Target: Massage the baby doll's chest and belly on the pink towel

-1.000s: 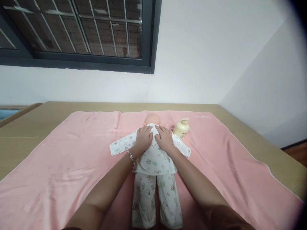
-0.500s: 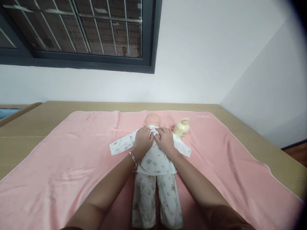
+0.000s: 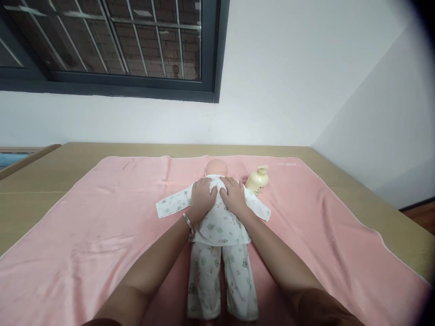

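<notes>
Left hand (image 3: pixel 202 200) and right hand (image 3: pixel 234 197) are resting on the torso of a clothed doll (image 3: pixel 220 232); a pale-yellow bottle (image 3: pixel 257 182) is standing nearby on a pink blanket (image 3: pixel 102 226).

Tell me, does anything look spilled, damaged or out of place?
Nothing clearly stands out. No spill or damage shows on the doll or pink cloth; the cream bottle seems tilted, perhaps only by the camera's angle.

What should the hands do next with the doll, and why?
Maybe slide the left hand and right hand gently down the doll's back, because both rest palm-down, side by side, high on its shirt, and the shirt's lower part lies uncovered below them.
</notes>
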Motion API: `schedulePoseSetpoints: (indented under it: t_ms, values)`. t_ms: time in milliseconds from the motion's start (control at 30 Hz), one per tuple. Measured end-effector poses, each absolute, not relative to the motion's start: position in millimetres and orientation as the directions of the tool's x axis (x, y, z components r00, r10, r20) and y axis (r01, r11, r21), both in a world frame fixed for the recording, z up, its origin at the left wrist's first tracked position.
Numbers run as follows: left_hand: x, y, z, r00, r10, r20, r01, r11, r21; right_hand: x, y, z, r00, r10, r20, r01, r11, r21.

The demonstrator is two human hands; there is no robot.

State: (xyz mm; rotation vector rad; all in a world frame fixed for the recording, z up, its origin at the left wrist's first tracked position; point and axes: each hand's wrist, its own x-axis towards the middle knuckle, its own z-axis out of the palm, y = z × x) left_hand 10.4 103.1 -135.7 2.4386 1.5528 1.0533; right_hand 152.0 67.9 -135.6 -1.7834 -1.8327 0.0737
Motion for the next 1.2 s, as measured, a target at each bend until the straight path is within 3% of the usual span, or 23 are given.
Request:
schedulePoseSetpoints:
  t_ms: [500,1200]
  values:
    - [9.8,107.1,-145.3,0.189,0.852,0.488,0.724,-0.457,0.516,150.4,68.2,-138.0,0.085,0.908,0.410,0.869,0.134,-0.476]
    - [12.0,103.4,-139.5,0.194,0.878,0.437,0.756,-0.418,0.503,153.1,64.4,-135.7,0.092,0.937,0.336,0.863,0.093,-0.496]
